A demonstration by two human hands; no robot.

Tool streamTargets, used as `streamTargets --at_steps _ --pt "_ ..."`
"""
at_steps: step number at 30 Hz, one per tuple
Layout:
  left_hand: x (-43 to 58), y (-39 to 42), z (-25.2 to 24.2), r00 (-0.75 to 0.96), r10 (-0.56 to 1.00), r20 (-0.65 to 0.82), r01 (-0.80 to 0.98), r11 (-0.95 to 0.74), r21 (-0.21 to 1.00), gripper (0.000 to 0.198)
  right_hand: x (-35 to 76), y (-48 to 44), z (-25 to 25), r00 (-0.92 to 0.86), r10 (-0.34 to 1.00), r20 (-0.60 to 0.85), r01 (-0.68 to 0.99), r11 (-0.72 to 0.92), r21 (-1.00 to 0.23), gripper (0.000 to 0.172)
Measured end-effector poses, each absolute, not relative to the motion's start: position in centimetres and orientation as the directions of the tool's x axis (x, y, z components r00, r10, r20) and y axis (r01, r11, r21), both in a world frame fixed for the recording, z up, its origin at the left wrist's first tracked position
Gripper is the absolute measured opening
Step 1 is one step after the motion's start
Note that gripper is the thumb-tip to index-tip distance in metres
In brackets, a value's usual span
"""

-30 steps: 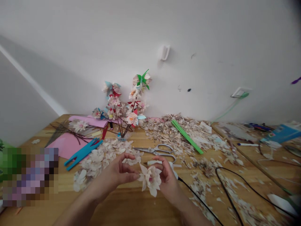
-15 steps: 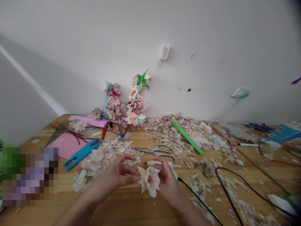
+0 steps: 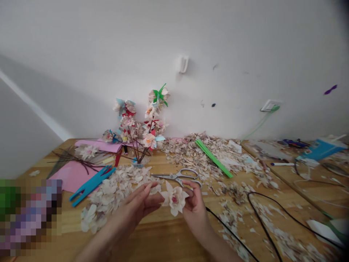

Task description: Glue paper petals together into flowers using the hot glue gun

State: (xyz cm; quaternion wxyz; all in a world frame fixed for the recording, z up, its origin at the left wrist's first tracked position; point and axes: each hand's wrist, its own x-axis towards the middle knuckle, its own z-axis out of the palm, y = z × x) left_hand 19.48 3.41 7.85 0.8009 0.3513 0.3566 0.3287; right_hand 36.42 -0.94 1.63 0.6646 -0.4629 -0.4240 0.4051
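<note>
A cream-white handmade flower [image 3: 176, 205] with pointed petals and a pink centre is held over the table, facing me. My right hand [image 3: 195, 205] grips it from the right, thumb and fingers curled behind the petals. On the other side, my left hand [image 3: 141, 203] has its fingers pressed together against the left petals; their tips are partly hidden by the flower. Just beyond the hands lie metal scissors [image 3: 178, 176], handles to the right. To the left spreads a pile of loose pale petals [image 3: 116, 191].
Several finished flowers on dark stems [image 3: 149, 140] stand at the back by the wall. Blue strips [image 3: 91, 187] and pink paper [image 3: 72, 173] lie left, green strips [image 3: 214, 158] right. Petal scraps [image 3: 185, 149] cover the back. A black cable [image 3: 265, 229] loops across the right.
The flower has risen slightly and turned in my fingers. My left fingers have straightened and come together beside it. The view has shifted a little, and the white tool behind my right hand is now hidden.
</note>
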Motion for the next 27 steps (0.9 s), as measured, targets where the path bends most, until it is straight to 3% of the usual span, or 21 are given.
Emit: streamTargets --at_steps 4,12,20,23,27 --pt "19.8 3.1 7.6 0.530 0.772 -0.350 -0.304 0.559 0.771 0.056 36.2 -1.1 1.3 0.377 0.905 0.199 -0.104 0.255 -0.961 0.053" --pt "19.4 2.4 7.7 0.429 0.848 -0.310 -0.182 0.417 0.890 0.065 36.7 -1.2 0.1 0.360 0.884 0.297 0.085 0.286 -0.954 0.051" --pt "19.4 1.1 9.6 0.347 0.887 -0.305 -0.006 0.328 0.945 0.070 36.4 -1.2 0.7 0.373 0.858 0.355 0.132 0.329 -0.935 0.044" --pt "19.2 0.4 9.4 0.345 0.898 -0.273 -0.033 0.302 0.953 0.076 36.3 -1.4 0.4 0.379 0.857 0.350 0.125 0.328 -0.937 0.043" --pt "15.5 0.9 6.0 0.037 0.992 -0.119 -0.084 0.122 0.989 0.060 36.0 -1.7 -0.3 0.402 0.859 0.318 0.105 0.301 -0.948 0.041"
